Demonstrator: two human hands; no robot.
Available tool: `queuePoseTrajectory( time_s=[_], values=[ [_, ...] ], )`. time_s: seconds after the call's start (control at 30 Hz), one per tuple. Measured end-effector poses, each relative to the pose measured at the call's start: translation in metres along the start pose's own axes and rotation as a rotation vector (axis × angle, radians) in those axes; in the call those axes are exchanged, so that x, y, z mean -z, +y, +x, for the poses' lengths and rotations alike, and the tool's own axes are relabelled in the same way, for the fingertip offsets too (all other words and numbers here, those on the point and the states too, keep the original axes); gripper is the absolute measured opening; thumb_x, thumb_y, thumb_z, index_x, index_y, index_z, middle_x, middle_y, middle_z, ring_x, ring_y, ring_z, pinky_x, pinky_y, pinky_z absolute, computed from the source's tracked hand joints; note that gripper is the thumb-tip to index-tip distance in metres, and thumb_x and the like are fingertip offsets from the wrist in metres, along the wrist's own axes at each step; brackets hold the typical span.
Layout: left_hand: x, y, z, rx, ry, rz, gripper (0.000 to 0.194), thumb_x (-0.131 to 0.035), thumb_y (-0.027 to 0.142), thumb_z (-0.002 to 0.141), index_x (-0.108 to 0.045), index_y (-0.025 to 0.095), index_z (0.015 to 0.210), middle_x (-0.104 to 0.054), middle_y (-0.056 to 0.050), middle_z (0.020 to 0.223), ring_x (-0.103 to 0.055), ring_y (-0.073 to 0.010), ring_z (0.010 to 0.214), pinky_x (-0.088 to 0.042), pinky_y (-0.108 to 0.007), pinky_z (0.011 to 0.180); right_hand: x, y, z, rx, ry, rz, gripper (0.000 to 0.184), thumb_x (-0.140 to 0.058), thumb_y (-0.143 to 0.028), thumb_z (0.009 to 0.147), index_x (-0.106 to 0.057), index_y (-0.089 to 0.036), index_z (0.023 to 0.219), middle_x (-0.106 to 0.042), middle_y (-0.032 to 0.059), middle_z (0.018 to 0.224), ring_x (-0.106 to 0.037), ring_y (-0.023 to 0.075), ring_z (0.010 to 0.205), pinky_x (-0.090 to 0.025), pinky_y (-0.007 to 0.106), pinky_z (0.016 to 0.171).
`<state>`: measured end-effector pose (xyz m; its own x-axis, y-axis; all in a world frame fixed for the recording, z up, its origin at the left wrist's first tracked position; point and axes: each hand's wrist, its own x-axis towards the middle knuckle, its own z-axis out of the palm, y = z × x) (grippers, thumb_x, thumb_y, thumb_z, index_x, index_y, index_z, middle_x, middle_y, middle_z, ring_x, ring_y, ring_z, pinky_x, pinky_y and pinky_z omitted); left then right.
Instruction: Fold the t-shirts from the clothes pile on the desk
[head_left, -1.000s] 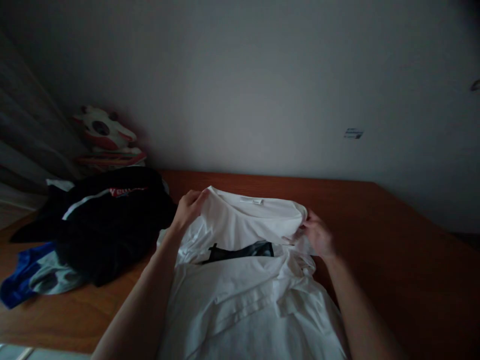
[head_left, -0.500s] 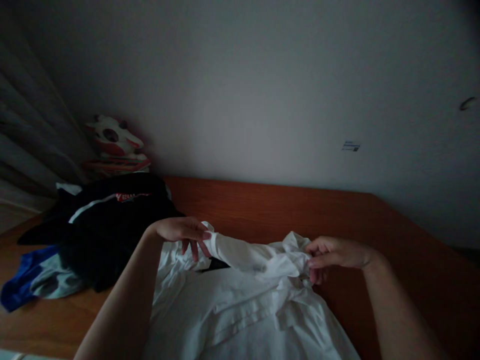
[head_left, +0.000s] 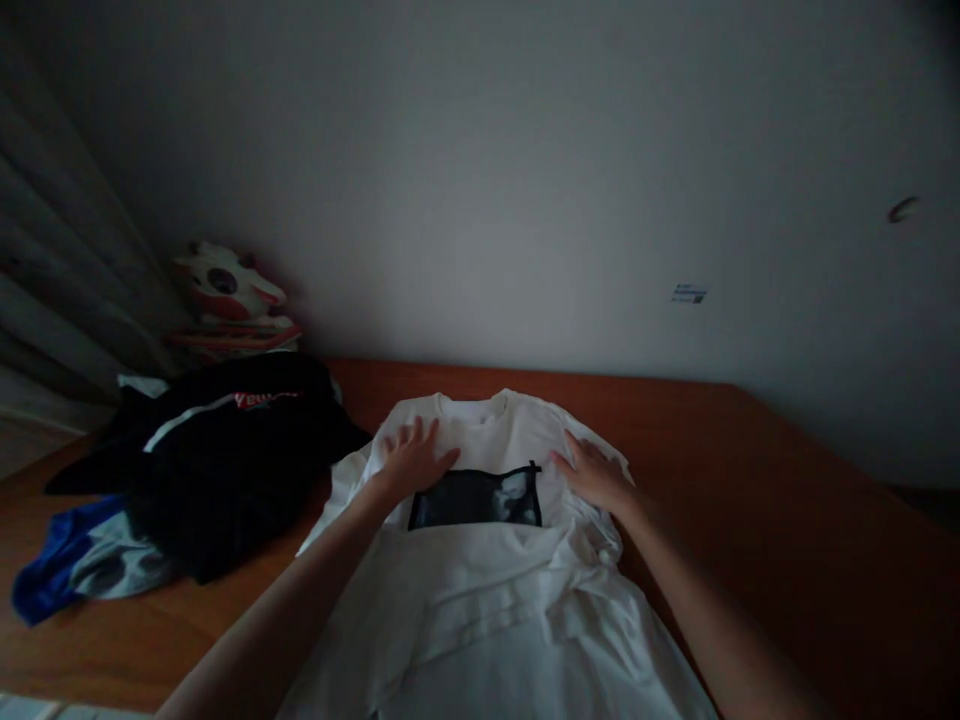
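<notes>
Both hands, left hand [head_left: 411,462] and right hand [head_left: 594,476], lie flat and open on the white T-shirt [head_left: 480,560]: light, limp cloth, likely best pinched at shoulder seams.

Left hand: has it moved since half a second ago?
Yes. The left hand then pinched a raised fold of the white T-shirt near the black clothes pile; now it lies flat on the shirt, further right, beside the dark print.

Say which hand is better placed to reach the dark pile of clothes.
Left, probably. The left hand rests flat on the white T-shirt at the edge nearest the dark clothes pile; the right hand lies on the shirt's far side.
</notes>
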<state>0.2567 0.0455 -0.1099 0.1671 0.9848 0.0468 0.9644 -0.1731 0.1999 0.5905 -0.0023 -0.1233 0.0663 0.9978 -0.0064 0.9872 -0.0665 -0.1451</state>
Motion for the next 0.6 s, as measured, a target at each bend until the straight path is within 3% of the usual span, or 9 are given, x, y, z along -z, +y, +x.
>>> queuePoseTrajectory(
  time_s=[0.1,0.17,0.27,0.37,0.43,0.5,0.6],
  values=[
    [-0.011,-0.01,-0.006,0.01,-0.003,0.071,0.083,-0.039,0.077,0.091,-0.042,0.026,0.156,-0.027,-0.018,0.168,-0.02,-0.0497,0.152,-0.013,-0.074,0.116,-0.016,0.011,-0.009,-0.078,-0.003,-0.047,0.07,-0.023,-0.057,0.103,-0.029,-0.018,0.161,-0.026,0.0185,0.167,-0.023,0.0355,0.155,-0.023,0.067,0.117],
    [-0.011,-0.016,0.0,-0.041,0.01,0.064,0.079,-0.039,0.076,0.092,-0.044,0.027,0.154,-0.031,-0.014,0.167,-0.022,-0.0463,0.153,-0.013,-0.071,0.119,-0.022,0.022,-0.01,-0.07,0.045,-0.064,0.067,-0.022,-0.056,0.104,-0.032,-0.02,0.16,-0.025,0.0164,0.168,-0.021,0.0337,0.155,-0.021,0.067,0.118],
    [-0.005,-0.022,0.014,-0.174,0.046,-0.031,0.063,-0.04,0.06,0.098,-0.048,0.026,0.151,-0.035,-0.01,0.166,-0.03,-0.0375,0.152,-0.024,-0.061,0.121,-0.026,0.041,-0.01,-0.006,0.125,-0.056,0.062,-0.023,-0.053,0.104,-0.037,-0.022,0.156,-0.035,0.0144,0.165,-0.027,0.0303,0.154,-0.025,0.062,0.119],
    [0.002,-0.035,0.02,-0.229,0.214,-0.114,0.045,-0.04,0.039,0.1,-0.058,0.02,0.137,-0.051,-0.013,0.154,-0.049,-0.0297,0.14,-0.04,-0.048,0.116,-0.028,0.066,-0.012,0.048,0.223,-0.039,0.059,-0.026,-0.05,0.104,-0.042,-0.021,0.152,-0.045,0.0153,0.159,-0.036,0.0293,0.15,-0.03,0.058,0.119],
    [0.005,-0.05,0.016,-0.211,0.309,-0.111,0.04,-0.038,0.033,0.1,-0.06,0.017,0.129,-0.062,-0.015,0.139,-0.059,-0.0286,0.128,-0.045,-0.047,0.111,-0.028,0.084,-0.016,0.09,0.283,-0.023,0.057,-0.031,-0.049,0.102,-0.047,-0.018,0.148,-0.05,0.0176,0.154,-0.042,0.0302,0.146,-0.034,0.054,0.118],
    [0.006,-0.07,0.007,-0.213,0.322,-0.079,0.041,-0.036,0.033,0.1,-0.057,0.015,0.13,-0.066,-0.017,0.13,-0.064,-0.0293,0.12,-0.047,-0.048,0.108,-0.027,0.103,-0.023,0.146,0.324,0.008,0.056,-0.035,-0.048,0.101,-0.052,-0.014,0.143,-0.054,0.0194,0.149,-0.047,0.0302,0.142,-0.038,0.049,0.118],
    [0.0,-0.101,-0.007,-0.285,0.262,-0.042,0.045,-0.039,0.037,0.098,-0.055,0.013,0.133,-0.065,-0.02,0.132,-0.064,-0.0305,0.122,-0.049,-0.049,0.108,-0.025,0.13,-0.032,0.206,0.325,0.042,0.054,-0.036,-0.043,0.101,-0.054,-0.012,0.141,-0.055,0.0205,0.147,-0.049,0.0297,0.14,-0.04,0.046,0.117]
  ],
)
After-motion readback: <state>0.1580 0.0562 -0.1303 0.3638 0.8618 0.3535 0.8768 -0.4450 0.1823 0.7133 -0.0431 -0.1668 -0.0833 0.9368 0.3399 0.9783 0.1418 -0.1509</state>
